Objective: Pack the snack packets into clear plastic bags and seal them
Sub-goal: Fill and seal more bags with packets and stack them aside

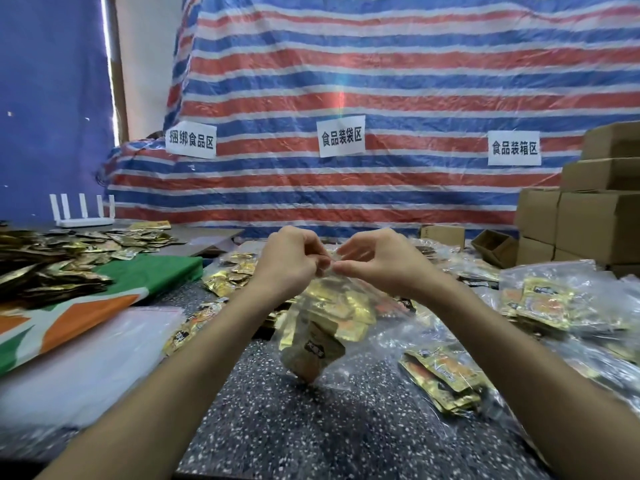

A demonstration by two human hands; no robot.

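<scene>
I have the left hand (292,263) and right hand (379,261) both pinching the top edge of the clear plastic bag (349,351), fingers curled. It hangs over the speckled counter (277,420), gold snack packets (332,317) inside.

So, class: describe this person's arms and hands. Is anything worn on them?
Both forearms are bare, with no sleeves in view. The left hand and right hand wear no gloves; no watch or bracelet shows at either wrist.
</scene>
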